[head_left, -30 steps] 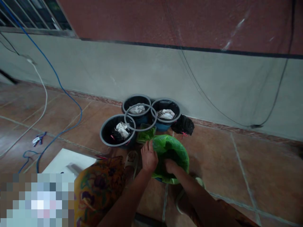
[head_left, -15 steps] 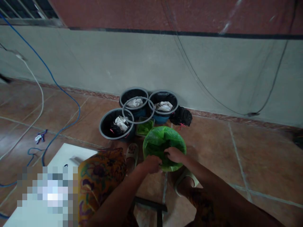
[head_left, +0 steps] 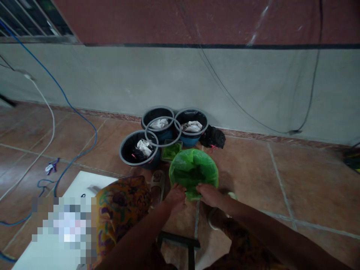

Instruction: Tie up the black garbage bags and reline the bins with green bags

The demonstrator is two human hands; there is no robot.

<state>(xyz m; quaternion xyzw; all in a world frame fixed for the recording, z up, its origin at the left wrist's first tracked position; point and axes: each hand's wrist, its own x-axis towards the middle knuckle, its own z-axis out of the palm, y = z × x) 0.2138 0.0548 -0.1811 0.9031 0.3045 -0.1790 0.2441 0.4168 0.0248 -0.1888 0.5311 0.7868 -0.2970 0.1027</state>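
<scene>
Left hand [head_left: 176,195] and right hand [head_left: 208,192] have been brought to the near edge of the green bag [head_left: 194,159], lower centre — a second ago the right was sunk inside. Fingers are curled there; whether plastic is pinched cannot be told. Work seems to have been shifted from bag's interior to edge. Beyond, mid-frame, three lined buckets [head_left: 192,141] are overlapped by a grey ring [head_left: 163,145].

It looks like a home: tiled floor [head_left: 247,168], painted wall [head_left: 120,78], barred window [head_left: 30,18].
</scene>
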